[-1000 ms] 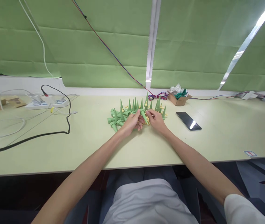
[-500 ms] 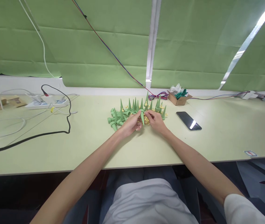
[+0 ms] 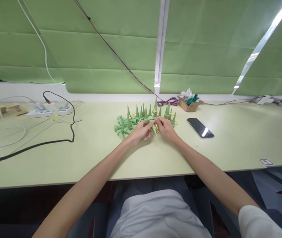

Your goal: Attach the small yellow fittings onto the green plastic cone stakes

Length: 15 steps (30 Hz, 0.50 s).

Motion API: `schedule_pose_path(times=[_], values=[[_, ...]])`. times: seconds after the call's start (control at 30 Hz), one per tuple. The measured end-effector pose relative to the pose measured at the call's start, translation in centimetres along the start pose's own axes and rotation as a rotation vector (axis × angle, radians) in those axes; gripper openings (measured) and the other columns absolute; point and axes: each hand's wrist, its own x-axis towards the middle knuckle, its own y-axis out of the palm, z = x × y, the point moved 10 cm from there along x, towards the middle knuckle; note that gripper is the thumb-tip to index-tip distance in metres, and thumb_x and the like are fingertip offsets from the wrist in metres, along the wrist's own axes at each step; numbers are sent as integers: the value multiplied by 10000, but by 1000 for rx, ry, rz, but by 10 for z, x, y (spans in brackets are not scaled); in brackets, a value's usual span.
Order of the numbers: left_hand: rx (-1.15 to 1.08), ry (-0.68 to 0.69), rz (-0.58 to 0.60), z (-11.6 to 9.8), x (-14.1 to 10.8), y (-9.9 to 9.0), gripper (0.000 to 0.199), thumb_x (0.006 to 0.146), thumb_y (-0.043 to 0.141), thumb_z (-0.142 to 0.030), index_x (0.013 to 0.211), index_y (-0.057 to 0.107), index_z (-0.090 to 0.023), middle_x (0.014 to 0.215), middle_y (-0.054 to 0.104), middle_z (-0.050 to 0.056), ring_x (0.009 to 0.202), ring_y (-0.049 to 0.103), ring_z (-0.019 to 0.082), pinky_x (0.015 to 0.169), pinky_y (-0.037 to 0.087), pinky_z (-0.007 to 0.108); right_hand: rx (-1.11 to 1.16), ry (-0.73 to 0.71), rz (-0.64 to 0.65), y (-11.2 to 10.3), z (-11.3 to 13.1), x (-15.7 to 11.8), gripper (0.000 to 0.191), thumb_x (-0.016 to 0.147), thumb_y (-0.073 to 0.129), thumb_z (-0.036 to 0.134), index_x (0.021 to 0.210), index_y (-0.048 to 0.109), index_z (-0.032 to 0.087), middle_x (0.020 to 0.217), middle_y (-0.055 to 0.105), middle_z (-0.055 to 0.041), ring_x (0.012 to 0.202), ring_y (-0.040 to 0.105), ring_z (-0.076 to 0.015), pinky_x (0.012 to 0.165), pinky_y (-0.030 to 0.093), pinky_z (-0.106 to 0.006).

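Between my two hands is a green plastic plant watering spike point(image 3: 155, 130), its point tilted down and toward the right. My left hand point(image 3: 141, 131) is closed on it, thumb and fingers near its wide end. My right hand point(image 3: 165, 127) is closed in a pinch right beside the spike's wide end; whatever small part is in its fingertips is hidden. Several more green spikes point(image 3: 128, 122) surround my hands, some standing point up, others lying on their sides at the left. Small yellow pieces point(image 3: 156, 128) lie in a heap behind and under my right fingers.
A black phone point(image 3: 200, 127) lies to the right on the table point(image 3: 230, 138). Behind it stands a small cardboard box point(image 3: 190, 105) with crumpled plastic inside. Bundled red and blue wires point(image 3: 170, 101) lie at the back. A power strip point(image 3: 49, 110) and a black cable point(image 3: 73, 129) are at the left.
The held spike has turned, so its tip now points further down and to the right. Both hands stay in nearly the same place.
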Motion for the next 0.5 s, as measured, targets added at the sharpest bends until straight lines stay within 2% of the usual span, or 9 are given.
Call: schedule_pose_path(times=[0.13,0.3,0.5], values=[[110,61,6,-5,1,0,406,808,695,-515,778,446,-196,565,445,-59,411,463,73,339,265,202,7,19,7,2,-4,1,407,997,322,492,690,338,225,619,391,22,585,381,-144,588,297,-285],[252,137,-39,-13,0,-3,383,810,710,-449,790,414,-206,678,527,-31,394,469,64,344,267,219,2,46,12,3,-6,1,442,994,293,529,676,338,226,613,397,15,586,386,-149,585,293,-294],[411,208,-109,-20,-3,-6,303,842,661,-367,775,407,-216,615,532,-31,384,456,92,394,292,235,103,110,23,6,-12,1,513,951,289,651,655,341,235,563,382,9,561,381,-156,534,298,-294]])
